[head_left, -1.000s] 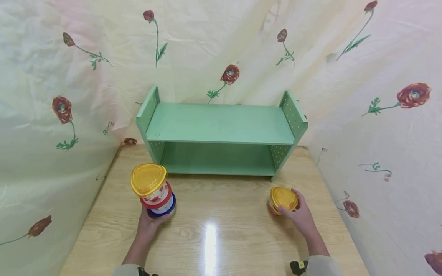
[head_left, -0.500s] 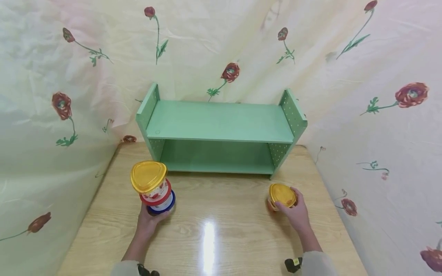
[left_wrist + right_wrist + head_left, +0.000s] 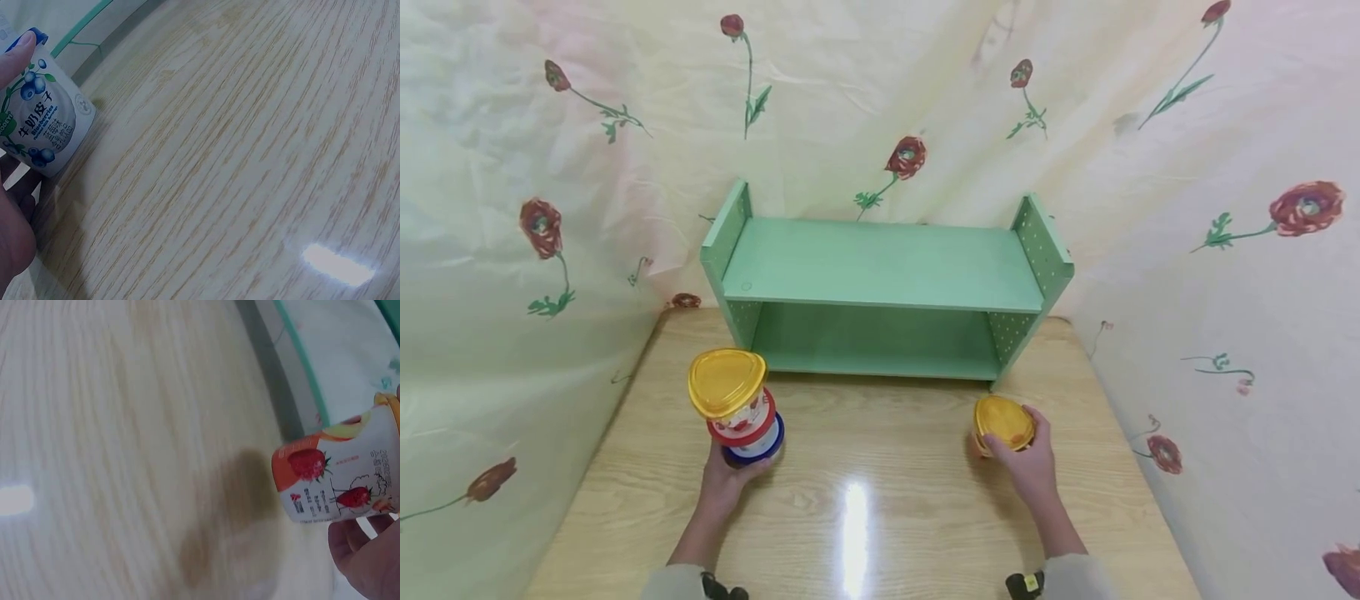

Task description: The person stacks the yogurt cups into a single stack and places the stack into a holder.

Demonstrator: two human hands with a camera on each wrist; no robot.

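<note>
My left hand grips the lowest of three stacked yogurt cups at the left of the table. This bottom cup has a blue lid and blueberry pictures. Above it sits a red-lidded cup, and a yellow-lidded cup tops the stack. Whether the stack's base touches the table, I cannot tell. At the right, my right hand holds another yellow-lidded yogurt cup, printed with strawberries. That cup is tilted in the right wrist view and held above the table, its shadow apart from it.
A green two-tier shelf stands at the back of the wooden table. Its perforated side panels rise above the upper board. Flowered cloth hangs behind the table and along both sides.
My right hand has carried its yellow-lidded cup a little to the left. The left hand and its stack have stayed nearly in place.
</note>
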